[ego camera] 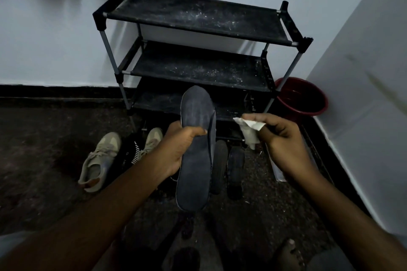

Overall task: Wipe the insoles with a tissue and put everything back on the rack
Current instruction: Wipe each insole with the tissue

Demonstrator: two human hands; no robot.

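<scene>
My left hand (176, 149) grips a dark blue-grey insole (196, 149) around its middle, toe end pointing up toward the rack. My right hand (279, 136) pinches a crumpled white tissue (250, 131) just right of the insole, a short gap between them. The black shoe rack (198, 17) stands against the wall with dusty, bare upper shelves. On the floor below lie two dark insoles (220, 165) and a pair of beige sneakers (101, 160).
A red bucket (301, 97) sits in the corner right of the rack. A black item with white stripes (132, 152) lies between the sneakers. A pale flat object (278, 169) is partly hidden under my right hand. My bare foot (288, 255) shows at the bottom.
</scene>
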